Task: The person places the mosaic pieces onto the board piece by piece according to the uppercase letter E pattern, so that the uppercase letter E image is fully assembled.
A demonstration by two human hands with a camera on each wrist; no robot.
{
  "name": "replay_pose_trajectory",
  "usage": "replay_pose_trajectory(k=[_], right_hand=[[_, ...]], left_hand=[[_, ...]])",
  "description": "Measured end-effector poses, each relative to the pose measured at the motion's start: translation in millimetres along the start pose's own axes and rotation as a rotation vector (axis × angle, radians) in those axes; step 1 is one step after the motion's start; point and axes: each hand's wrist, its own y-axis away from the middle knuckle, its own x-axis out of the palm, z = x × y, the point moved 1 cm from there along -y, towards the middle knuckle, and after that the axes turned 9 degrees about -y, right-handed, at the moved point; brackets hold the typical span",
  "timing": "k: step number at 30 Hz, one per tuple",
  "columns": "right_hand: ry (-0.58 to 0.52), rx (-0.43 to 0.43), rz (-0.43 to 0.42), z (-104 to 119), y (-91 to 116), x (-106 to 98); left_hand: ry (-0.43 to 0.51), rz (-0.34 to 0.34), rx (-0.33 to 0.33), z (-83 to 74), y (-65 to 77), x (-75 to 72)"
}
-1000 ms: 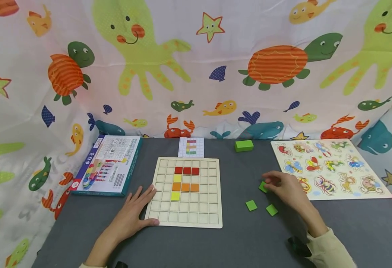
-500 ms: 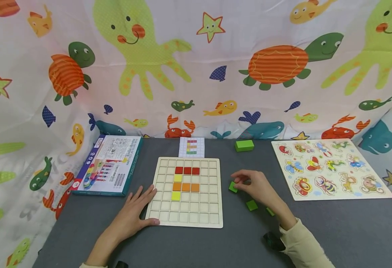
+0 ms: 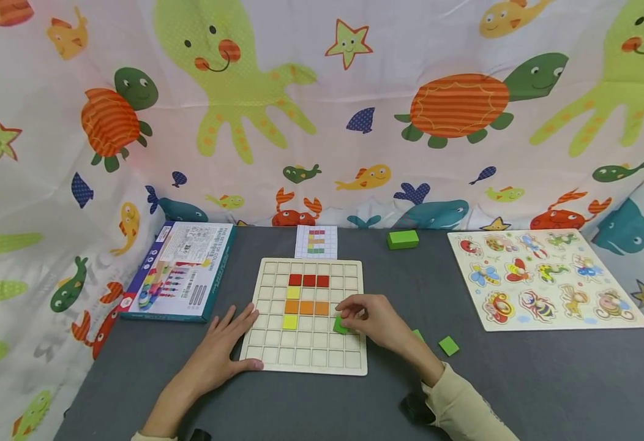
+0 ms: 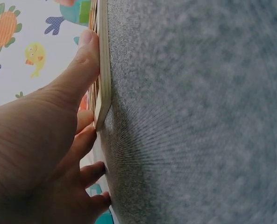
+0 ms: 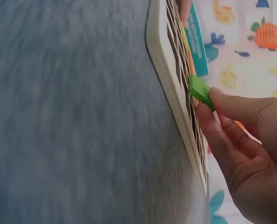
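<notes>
A pale wooden grid board (image 3: 327, 361) lies on the table, with red tiles (image 3: 309, 280) in one row, orange tiles (image 3: 307, 308) in another, and single yellow tiles (image 3: 290, 322) between and below them. My left hand (image 3: 220, 346) rests at its left edge, fingers spread, thumb on the near corner. Over the board's right side, my right hand (image 3: 377, 321) pinches a green square tile (image 5: 200, 89) between thumb and fingers, tilted close over the grid in the right wrist view. One loose green tile (image 3: 449, 346) lies right of the board; another is mostly hidden by the right forearm.
Behind the board lies a small card (image 3: 316, 242) with a coloured pattern. A green block (image 3: 403, 239) stands to its right. A box (image 3: 179, 272) lies on the left, an animal picture board (image 3: 548, 282) on the right. A printed curtain (image 3: 322, 110) hangs behind.
My right hand has moved left with a green tile, from beside the picture board to over the grid's right side. The left hand has stayed in place.
</notes>
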Motion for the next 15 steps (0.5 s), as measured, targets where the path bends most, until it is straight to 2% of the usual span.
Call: replay_pose_trajectory(k=[8,15], right_hand=[[-0.015,-0.042,0.075,9.0,-10.8,18.3],[0.013,-0.073,0.100,25.9,-23.4,40.6]], left_hand=[[0.012,0.006,-0.003,-1.7,-1.0,2.4],[0.014,0.001,-0.004,-1.6,-0.2,2.1]])
